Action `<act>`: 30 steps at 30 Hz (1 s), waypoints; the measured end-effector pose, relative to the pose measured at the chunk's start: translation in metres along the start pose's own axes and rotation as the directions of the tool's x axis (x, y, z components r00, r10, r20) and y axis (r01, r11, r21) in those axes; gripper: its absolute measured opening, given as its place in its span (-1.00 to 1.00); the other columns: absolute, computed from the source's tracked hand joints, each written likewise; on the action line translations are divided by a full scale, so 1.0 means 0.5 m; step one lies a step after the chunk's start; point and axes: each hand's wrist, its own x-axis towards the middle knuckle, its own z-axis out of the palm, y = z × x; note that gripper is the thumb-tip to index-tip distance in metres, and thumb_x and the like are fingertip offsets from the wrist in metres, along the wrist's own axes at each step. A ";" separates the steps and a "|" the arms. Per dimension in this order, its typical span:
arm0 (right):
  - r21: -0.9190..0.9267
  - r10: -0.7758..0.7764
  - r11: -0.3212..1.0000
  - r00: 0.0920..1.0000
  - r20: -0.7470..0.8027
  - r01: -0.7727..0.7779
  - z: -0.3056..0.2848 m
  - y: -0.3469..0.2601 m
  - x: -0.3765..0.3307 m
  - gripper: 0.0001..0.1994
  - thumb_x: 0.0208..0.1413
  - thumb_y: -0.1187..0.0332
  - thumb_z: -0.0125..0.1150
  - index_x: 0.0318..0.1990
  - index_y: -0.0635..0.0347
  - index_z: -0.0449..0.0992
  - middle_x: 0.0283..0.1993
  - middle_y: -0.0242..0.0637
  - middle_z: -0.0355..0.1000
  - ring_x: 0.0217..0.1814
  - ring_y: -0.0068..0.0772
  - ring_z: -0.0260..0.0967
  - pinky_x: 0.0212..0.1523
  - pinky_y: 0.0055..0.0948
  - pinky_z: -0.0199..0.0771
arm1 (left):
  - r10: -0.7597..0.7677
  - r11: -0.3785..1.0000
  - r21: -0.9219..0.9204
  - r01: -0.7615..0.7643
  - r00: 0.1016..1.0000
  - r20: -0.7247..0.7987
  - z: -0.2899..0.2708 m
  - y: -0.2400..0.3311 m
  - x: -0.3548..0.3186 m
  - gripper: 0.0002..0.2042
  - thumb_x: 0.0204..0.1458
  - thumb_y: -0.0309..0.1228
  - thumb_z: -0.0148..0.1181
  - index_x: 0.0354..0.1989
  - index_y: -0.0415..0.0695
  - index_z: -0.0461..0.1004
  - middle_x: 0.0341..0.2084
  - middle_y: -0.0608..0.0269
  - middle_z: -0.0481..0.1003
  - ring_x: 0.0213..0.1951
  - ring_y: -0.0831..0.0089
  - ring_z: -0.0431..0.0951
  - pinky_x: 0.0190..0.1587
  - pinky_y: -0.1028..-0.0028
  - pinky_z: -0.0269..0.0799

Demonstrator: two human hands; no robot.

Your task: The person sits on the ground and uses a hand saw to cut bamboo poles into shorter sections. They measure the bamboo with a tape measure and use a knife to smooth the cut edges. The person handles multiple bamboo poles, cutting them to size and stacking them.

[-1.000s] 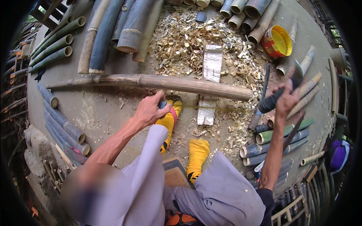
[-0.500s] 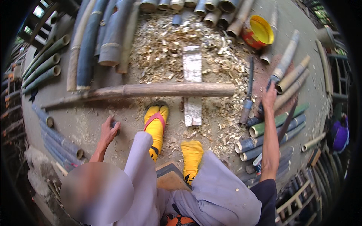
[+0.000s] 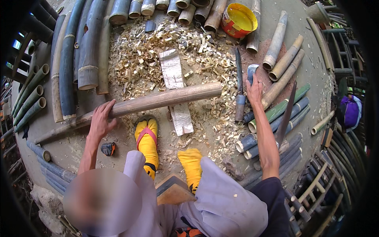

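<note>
My left hand (image 3: 102,119) is closed over the long brown bamboo pole (image 3: 166,98), toward its thinner left end. The thick end of the pole rests across a pale flat wooden block (image 3: 182,118). On the ground below my left hand lies a dark tape measure (image 3: 107,149) with orange edges. My right hand (image 3: 254,90) grips a short, curved grey-blue piece (image 3: 252,73); its exact kind cannot be made out. Left of my right hand lies a long-bladed knife (image 3: 239,87) with a grey handle. A saw blade (image 3: 287,112) leans right of my right forearm.
Wood chips (image 3: 138,67) cover the ground beyond the pole. Thick bamboo lengths (image 3: 89,59) lie at the far left. A red and yellow bucket (image 3: 239,21) stands at the far right. More bamboo tubes (image 3: 282,114) lie at the right. My sock-covered foot (image 3: 148,138) is beside the pole.
My left hand has let go of the tape measure and moved up onto the bamboo pole. My right hand now holds up the curved piece. The pole is tilted more, and the view has shifted.
</note>
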 end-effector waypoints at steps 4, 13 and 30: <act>0.087 -0.073 0.992 0.966 -0.247 0.097 -0.042 -0.043 -0.089 -0.61 0.05 0.43 0.19 0.07 0.27 0.41 -0.06 0.04 0.34 0.01 0.04 0.27 0.07 -0.09 0.26 | -0.024 0.997 0.078 0.021 0.999 0.044 -0.009 0.010 0.021 -0.45 -0.41 -0.45 0.33 -0.06 -0.03 0.48 -0.18 0.19 0.40 -0.03 0.21 0.38 -0.05 0.26 0.25; 0.056 0.099 0.995 0.967 -0.234 -0.088 -0.217 0.063 -0.387 -0.60 -0.02 0.57 0.14 0.05 0.30 0.41 -0.03 0.01 0.30 0.09 0.01 0.23 0.11 -0.16 0.23 | 0.004 0.972 0.228 0.048 0.975 -0.222 0.078 0.042 0.028 -0.38 -0.49 -0.48 0.35 -0.05 -0.03 0.42 -0.17 0.18 0.33 -0.03 0.16 0.31 -0.02 0.20 0.22; 0.088 0.153 0.982 0.974 0.165 -0.169 -0.306 0.260 -0.608 -0.29 -0.08 0.60 0.12 0.33 0.18 0.09 0.04 0.20 0.33 0.07 0.27 0.24 0.16 -0.06 0.17 | 0.118 0.908 0.224 -0.353 0.731 0.672 -0.165 0.389 0.149 -0.38 -0.17 -0.28 0.34 0.10 -0.24 0.33 -0.05 -0.05 0.43 0.01 0.10 0.43 0.08 0.23 0.38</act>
